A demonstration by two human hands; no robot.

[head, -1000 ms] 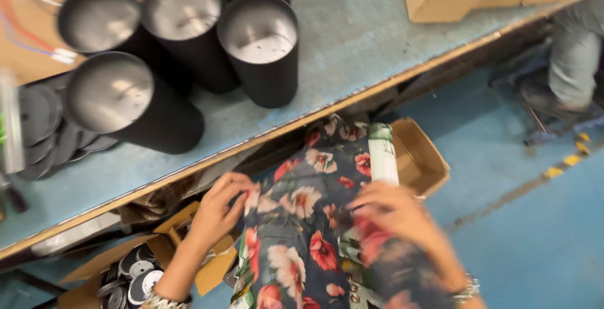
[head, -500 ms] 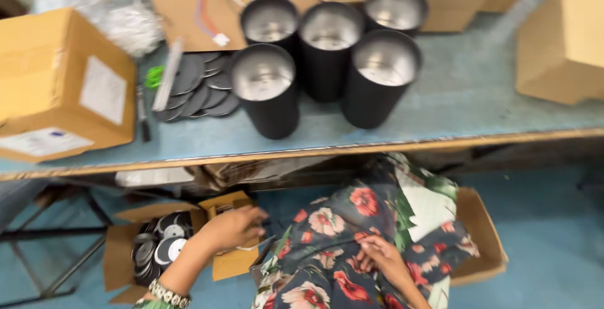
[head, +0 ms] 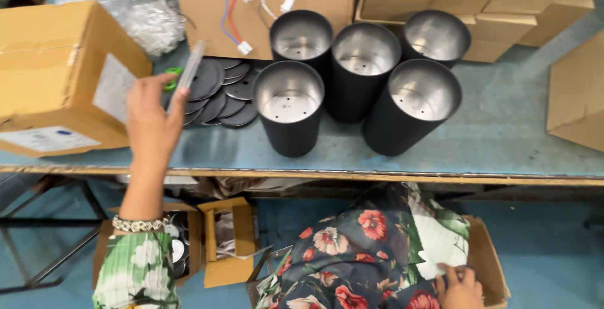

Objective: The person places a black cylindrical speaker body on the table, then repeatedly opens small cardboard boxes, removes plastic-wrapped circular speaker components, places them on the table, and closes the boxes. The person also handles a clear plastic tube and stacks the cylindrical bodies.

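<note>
A large brown cardboard box [head: 60, 73] with white rectangular labels stands left on the worktop [head: 503, 126]; plain cartons [head: 478, 1] line the back; open cartons [head: 229, 240] sit on the floor.

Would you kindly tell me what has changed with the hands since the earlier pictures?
The left hand rose from the box under the bench to the benchtop, near the dark discs. The right hand stayed low at the floral fabric. The five black cylinders kept their cluster.
</note>
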